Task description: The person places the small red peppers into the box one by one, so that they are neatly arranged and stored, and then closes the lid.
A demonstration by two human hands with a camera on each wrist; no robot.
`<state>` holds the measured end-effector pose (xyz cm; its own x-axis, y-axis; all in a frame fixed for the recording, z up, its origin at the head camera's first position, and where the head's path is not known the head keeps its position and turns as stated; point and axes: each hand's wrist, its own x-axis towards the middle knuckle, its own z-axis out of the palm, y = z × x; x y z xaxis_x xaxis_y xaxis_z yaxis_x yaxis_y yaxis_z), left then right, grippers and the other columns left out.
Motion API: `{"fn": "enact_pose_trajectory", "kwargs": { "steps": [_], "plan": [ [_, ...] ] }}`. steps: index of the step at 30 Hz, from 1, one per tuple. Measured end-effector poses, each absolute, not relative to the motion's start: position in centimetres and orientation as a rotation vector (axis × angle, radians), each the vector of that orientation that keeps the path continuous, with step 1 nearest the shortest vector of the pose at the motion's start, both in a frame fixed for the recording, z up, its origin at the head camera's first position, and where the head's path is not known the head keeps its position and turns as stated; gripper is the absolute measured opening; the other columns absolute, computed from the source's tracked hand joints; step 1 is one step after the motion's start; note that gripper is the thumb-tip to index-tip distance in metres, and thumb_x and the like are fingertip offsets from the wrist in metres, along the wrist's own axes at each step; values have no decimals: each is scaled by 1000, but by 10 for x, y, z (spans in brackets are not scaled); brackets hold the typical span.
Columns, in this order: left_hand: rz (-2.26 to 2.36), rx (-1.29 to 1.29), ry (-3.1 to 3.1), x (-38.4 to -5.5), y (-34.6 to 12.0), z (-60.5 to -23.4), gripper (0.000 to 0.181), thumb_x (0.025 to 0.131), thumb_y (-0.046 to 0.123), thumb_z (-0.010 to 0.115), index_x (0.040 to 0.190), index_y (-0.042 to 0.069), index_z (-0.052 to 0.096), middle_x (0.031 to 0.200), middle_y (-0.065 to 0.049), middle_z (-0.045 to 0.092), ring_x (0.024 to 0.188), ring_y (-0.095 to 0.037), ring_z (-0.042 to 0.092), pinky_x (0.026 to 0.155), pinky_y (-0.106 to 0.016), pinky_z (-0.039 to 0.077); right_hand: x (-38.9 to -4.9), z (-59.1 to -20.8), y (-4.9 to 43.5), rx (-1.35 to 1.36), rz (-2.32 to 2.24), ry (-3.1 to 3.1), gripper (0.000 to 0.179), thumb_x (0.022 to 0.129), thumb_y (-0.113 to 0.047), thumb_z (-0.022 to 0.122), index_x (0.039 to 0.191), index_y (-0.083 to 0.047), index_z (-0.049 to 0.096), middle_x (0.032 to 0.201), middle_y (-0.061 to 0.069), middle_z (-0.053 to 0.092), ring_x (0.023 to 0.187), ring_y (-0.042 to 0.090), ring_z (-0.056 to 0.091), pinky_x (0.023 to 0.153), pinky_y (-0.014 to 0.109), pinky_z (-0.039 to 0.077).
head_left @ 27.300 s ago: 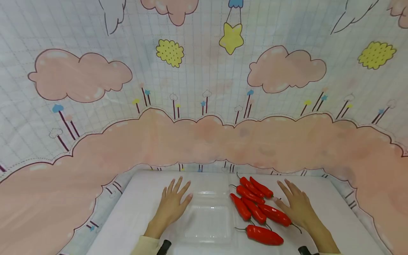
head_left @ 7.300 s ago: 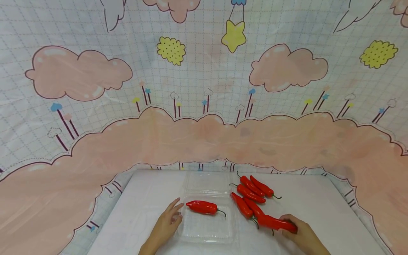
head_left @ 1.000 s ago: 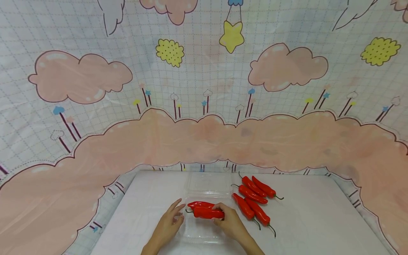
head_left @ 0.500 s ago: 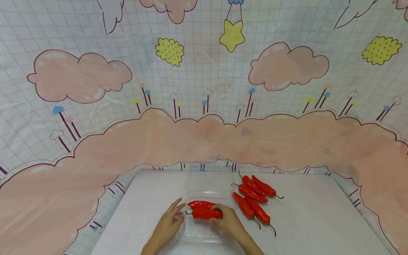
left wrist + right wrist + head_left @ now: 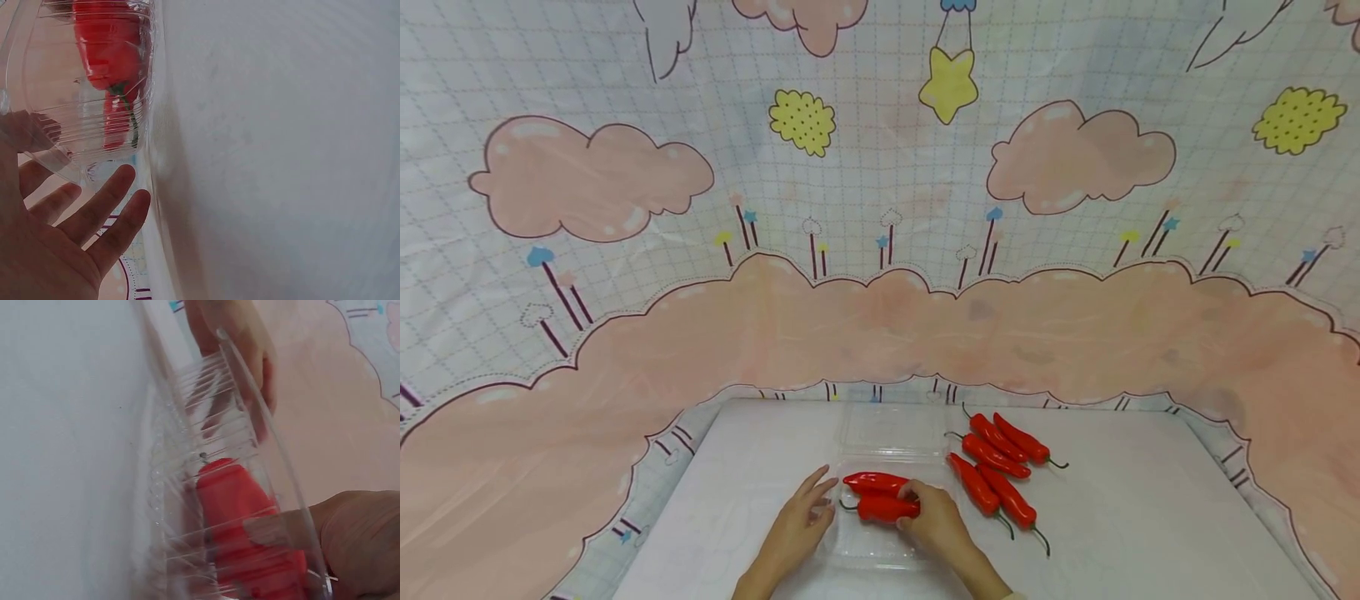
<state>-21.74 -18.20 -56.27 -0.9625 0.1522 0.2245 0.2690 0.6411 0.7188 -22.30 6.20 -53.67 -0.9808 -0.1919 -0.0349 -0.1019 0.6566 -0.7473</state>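
A clear plastic clamshell box [image 5: 880, 546] lies opened out on the white table, its lid [image 5: 891, 429] folded back on the far side. Inside the base are two red chili peppers. The farther pepper [image 5: 872, 481] lies with its tip to the left. My right hand [image 5: 940, 521] holds the nearer chili pepper [image 5: 880, 508] by its right end, thumb and fingers on either side, its green stem pointing left. At the box's left wall rests my left hand [image 5: 797, 525], fingers spread and relaxed; the left wrist view shows its fingers [image 5: 103, 212] straight beside the ribbed wall.
Several more red chili peppers [image 5: 1011, 496] lie in a loose group right of the box, stems pointing various ways. The white table [image 5: 1150, 517] extends to both sides. Behind it hangs a cloth [image 5: 880, 325] printed with clouds and stars.
Over the last second my right hand lowered the chili pepper slightly toward me in the base, beside the other one. Seven seconds ago that hand was at the group on the right. The left hand stayed put.
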Motion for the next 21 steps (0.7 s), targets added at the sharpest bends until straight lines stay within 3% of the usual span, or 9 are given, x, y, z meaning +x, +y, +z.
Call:
{"fn": "enact_pose_trajectory", "kwargs": {
  "steps": [10,21],
  "plan": [
    [-1202,-358,-2719,-217,-182,-563,42,91,11,65,133,10,60,152,-8,45,103,-22,69,78,-23,56,-224,-544,57,-267,-1122,2901,26,73,-11,83,94,-14,68,94,3,70,84,18,57,83,46,53],
    [-1206,-354,-2715,-216,-182,-564,41,92,11,65,133,9,60,152,-9,45,101,-21,69,77,-23,56,-223,-535,65,-296,-1378,2722,23,81,-13,78,101,-12,67,96,-2,68,90,16,58,83,38,53]
  ]
}}
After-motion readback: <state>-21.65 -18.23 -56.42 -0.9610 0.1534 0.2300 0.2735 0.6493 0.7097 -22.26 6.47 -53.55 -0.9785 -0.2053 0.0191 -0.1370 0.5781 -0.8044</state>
